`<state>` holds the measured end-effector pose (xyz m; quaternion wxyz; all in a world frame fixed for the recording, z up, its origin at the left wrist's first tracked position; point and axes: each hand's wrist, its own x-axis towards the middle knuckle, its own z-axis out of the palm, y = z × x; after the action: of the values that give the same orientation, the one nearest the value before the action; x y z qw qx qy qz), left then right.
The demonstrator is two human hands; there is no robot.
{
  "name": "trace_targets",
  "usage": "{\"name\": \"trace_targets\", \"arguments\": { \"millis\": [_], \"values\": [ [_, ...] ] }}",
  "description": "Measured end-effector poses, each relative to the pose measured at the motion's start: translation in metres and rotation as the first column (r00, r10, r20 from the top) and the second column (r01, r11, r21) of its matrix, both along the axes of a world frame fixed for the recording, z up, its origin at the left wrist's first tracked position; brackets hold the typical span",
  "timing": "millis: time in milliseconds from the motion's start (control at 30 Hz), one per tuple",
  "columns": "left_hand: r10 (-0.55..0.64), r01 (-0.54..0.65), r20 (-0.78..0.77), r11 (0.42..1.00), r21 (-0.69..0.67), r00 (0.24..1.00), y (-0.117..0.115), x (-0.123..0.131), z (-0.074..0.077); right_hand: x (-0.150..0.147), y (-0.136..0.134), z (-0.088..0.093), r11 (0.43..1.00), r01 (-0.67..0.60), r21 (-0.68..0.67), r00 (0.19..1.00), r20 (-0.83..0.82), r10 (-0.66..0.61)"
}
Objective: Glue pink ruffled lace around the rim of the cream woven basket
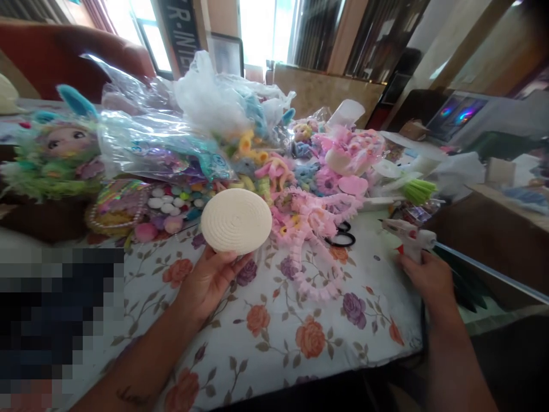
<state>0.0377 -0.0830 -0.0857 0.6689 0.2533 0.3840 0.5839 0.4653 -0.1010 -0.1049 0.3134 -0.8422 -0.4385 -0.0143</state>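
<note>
In my left hand (217, 277) is a round cream-coloured disc (235, 220) with a spiral, woven-looking surface. My thumb lies at its lower edge, and the disc is tilted up toward me above the tablecloth. My right hand (429, 280) is wrapped around the handle of a white glue gun (409, 237) with a red trigger. Its nozzle points left, and a long clear glue stick (489, 269) sticks out of the back. Between the hands, a pink ruffled trim (317, 280) lies looped on the cloth, beside black-handled scissors (343, 236).
A floral tablecloth (278, 355) covers the table. Across the back are piled clear plastic bags (154, 143), pink craft pieces (351, 149), pompoms (165, 203) and a green furry doll (60, 149). Green stems (418, 191) and a brown box (497, 240) stand at the right.
</note>
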Motion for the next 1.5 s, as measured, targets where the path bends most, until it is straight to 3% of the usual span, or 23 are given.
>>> {"name": "trace_targets", "arguments": {
  "millis": [100,167,233,300,400,500,567,667,1033,1200,1500],
  "values": [
    [-0.004,0.005,0.026,1.000,-0.020,1.000,0.000,-0.001,-0.001,-0.031,-0.022,0.008,0.991,0.107,0.076,0.976,-0.199,-0.090],
    [0.013,-0.011,0.045,0.999,-0.042,0.999,0.000,-0.001,0.000,-0.064,-0.037,0.018,0.984,0.070,0.165,0.934,-0.358,-0.006],
    [0.022,-0.019,0.063,0.998,-0.052,0.998,0.000,0.000,0.000,-0.104,-0.048,0.027,0.958,0.004,0.285,0.717,-0.669,0.196],
    [0.031,-0.028,0.076,0.999,-0.047,0.997,0.000,0.000,0.001,-0.143,-0.056,0.033,0.950,-0.119,0.288,0.535,-0.788,0.306],
    [0.057,-0.054,0.082,0.998,-0.033,0.995,0.001,-0.001,0.003,-0.190,-0.061,0.031,0.914,-0.313,0.257,0.361,-0.859,0.365],
    [0.072,-0.070,0.097,0.997,-0.018,0.993,0.001,-0.003,0.004,-0.221,-0.065,0.022,0.877,-0.450,0.169,0.207,-0.936,0.286],
    [0.072,-0.071,0.104,0.997,-0.011,0.992,0.001,-0.004,0.002,-0.235,-0.067,0.017,0.849,-0.512,0.130,0.202,-0.942,0.267],
    [0.079,-0.077,0.104,0.997,-0.027,0.991,0.002,-0.005,-0.001,-0.244,-0.070,0.011,0.838,-0.531,0.124,0.279,-0.909,0.311],
    [0.065,-0.057,0.074,0.992,-0.112,0.995,-0.002,-0.001,-0.002,-0.245,-0.074,0.002,0.802,-0.593,0.075,0.423,-0.818,0.389],
    [0.032,-0.025,0.055,0.993,-0.116,0.998,-0.003,-0.001,-0.003,-0.245,-0.074,0.002,0.781,-0.622,0.054,0.437,-0.804,0.403],
    [-0.001,0.005,0.033,0.992,-0.125,0.999,-0.003,-0.001,-0.002,-0.246,-0.075,0.002,0.800,-0.599,0.028,0.478,-0.789,0.385]
  ]
}}
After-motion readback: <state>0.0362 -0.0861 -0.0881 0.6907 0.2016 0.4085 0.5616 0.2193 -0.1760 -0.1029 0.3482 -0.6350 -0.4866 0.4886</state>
